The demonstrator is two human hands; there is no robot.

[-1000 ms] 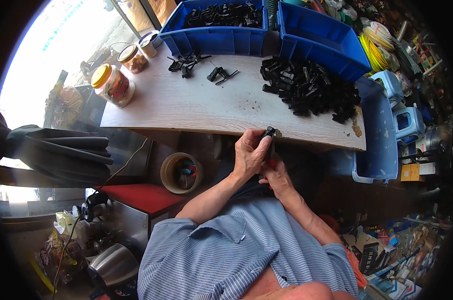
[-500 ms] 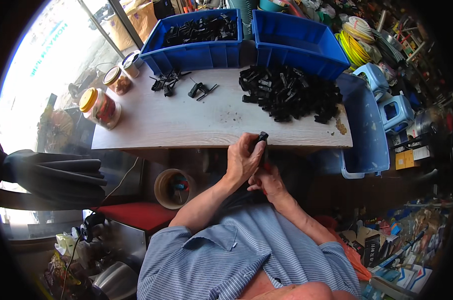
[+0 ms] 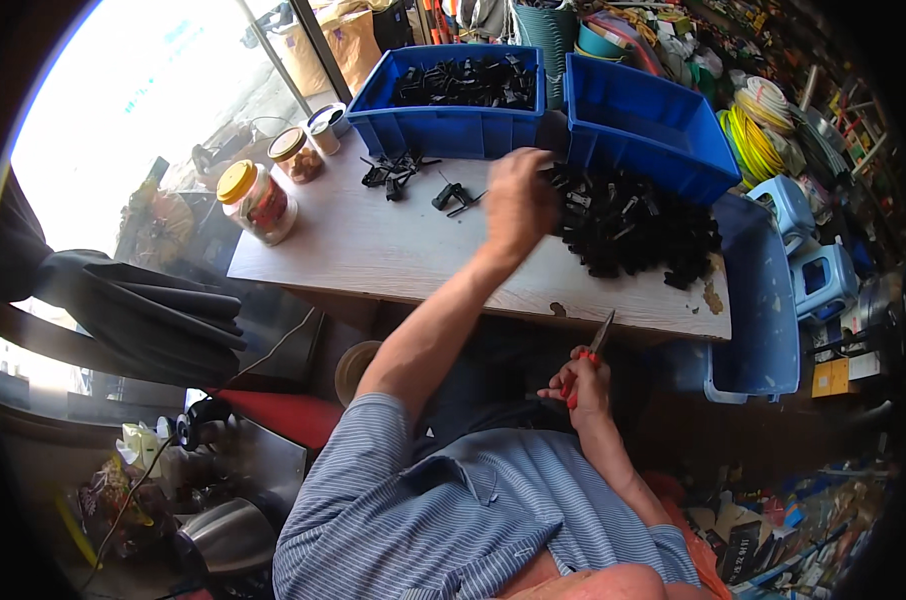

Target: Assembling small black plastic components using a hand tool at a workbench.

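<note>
One red-handled, pliers-like tool [image 3: 601, 339] clasped by the fingers of the right hand [image 3: 590, 386], lower right of centre, pointing up toward the front edge of the worktop [image 3: 373, 250]. Farther up, near frame centre, left hand [image 3: 518, 208] beside the heap of black pieces [image 3: 641, 228]; fingers too blurred to tell whether released or grasping. Beyond, at top centre, blue bin [image 3: 448, 134] with more black pieces.

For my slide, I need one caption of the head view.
Left hand over the table, beside piled black parts; right hand holding red-handled pliers.
</note>
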